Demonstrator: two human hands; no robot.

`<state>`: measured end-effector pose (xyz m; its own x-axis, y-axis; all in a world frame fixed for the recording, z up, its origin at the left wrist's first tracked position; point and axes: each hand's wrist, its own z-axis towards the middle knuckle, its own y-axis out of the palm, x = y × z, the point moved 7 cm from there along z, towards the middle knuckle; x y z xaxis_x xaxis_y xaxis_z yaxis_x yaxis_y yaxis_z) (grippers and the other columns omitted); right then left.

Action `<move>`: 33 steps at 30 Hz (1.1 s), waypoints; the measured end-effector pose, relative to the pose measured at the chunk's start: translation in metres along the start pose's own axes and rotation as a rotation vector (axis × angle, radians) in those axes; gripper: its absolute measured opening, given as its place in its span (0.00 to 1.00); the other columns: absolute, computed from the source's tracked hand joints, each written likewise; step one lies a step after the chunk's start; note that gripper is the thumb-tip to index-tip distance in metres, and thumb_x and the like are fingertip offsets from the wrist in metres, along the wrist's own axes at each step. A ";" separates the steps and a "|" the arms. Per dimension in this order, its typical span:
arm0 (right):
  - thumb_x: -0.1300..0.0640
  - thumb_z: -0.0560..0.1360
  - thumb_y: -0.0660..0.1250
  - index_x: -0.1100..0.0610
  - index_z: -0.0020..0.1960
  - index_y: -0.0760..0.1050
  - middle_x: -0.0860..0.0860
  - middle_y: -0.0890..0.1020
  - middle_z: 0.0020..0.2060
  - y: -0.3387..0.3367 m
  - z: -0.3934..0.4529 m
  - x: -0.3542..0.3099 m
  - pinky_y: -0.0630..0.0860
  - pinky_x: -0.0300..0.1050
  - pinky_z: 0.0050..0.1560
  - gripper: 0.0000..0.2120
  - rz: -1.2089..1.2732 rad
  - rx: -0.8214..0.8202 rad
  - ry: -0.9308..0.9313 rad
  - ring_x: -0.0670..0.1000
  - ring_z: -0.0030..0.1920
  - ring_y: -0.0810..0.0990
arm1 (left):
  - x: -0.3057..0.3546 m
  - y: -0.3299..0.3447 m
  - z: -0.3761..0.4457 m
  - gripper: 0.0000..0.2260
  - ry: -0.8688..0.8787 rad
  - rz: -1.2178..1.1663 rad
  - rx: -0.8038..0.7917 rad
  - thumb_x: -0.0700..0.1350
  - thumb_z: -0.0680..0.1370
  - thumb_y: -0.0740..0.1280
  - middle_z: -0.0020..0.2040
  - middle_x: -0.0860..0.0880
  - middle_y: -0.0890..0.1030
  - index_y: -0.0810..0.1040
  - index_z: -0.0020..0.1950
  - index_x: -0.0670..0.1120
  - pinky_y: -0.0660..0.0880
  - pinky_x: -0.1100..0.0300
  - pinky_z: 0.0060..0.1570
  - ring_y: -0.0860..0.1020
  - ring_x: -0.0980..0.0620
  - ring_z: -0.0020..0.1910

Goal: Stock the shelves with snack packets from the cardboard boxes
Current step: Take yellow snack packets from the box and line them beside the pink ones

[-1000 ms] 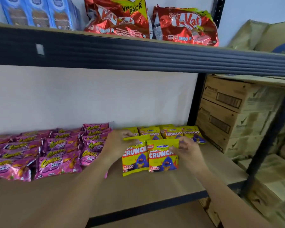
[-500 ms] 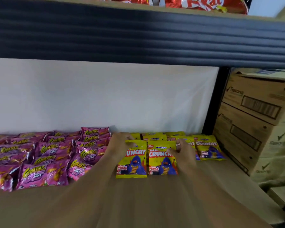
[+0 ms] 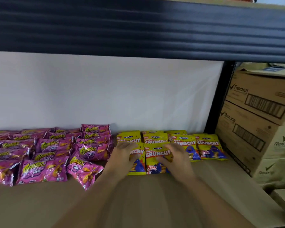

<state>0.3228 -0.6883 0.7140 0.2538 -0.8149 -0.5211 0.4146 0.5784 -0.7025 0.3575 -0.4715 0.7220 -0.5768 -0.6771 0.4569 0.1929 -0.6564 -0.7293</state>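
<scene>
Left hand [image 3: 122, 155] and right hand [image 3: 174, 155], fingers loosely spread, press two Crunchy packets [image 3: 155, 162]; should square them against the 12 o'clock row.

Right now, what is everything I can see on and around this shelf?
Cornitoz packets: well over a dozen, pink-purple, overlapping rows on the left half of the shelf board.
Monster Crunchy packets: about nine showing, yellow with blue, right of the pink ones, some under the hands.
Shelf board: one, brown wood, bare at the front.
Upper shelf beam: one, dark blue-black, across the top.
Rexona boxes: at least three, brown cardboard, stacked right of the black upright.
Left hand: rests on the front left Crunchy packet.
Right hand: rests on the packet beside it.
</scene>
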 end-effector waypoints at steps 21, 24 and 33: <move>0.46 0.77 0.68 0.53 0.72 0.71 0.48 0.71 0.68 0.020 -0.036 -0.023 0.66 0.47 0.71 0.26 -0.246 -0.154 -0.200 0.50 0.70 0.66 | 0.008 0.018 -0.042 0.22 0.025 0.140 -0.087 0.52 0.80 0.66 0.74 0.53 0.69 0.71 0.74 0.49 0.63 0.51 0.73 0.63 0.51 0.74; 0.48 0.75 0.70 0.53 0.69 0.74 0.48 0.73 0.66 0.021 -0.056 -0.035 0.67 0.44 0.69 0.24 -0.203 -0.118 -0.189 0.50 0.68 0.69 | 0.011 0.010 -0.061 0.23 0.049 0.083 -0.084 0.51 0.79 0.67 0.72 0.53 0.71 0.71 0.74 0.49 0.65 0.52 0.72 0.65 0.51 0.72; 0.45 0.77 0.68 0.51 0.67 0.73 0.44 0.74 0.63 0.032 -0.152 -0.137 0.72 0.41 0.63 0.21 -0.033 -0.098 -0.066 0.45 0.62 0.74 | 0.006 -0.072 -0.171 0.18 0.023 -0.191 -0.101 0.56 0.78 0.67 0.62 0.55 0.76 0.75 0.67 0.56 0.72 0.57 0.63 0.75 0.54 0.62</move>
<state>0.1681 -0.5522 0.6889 0.2998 -0.8324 -0.4661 0.3368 0.5495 -0.7646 0.2050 -0.3715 0.6900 -0.6132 -0.5354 0.5809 -0.0015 -0.7345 -0.6786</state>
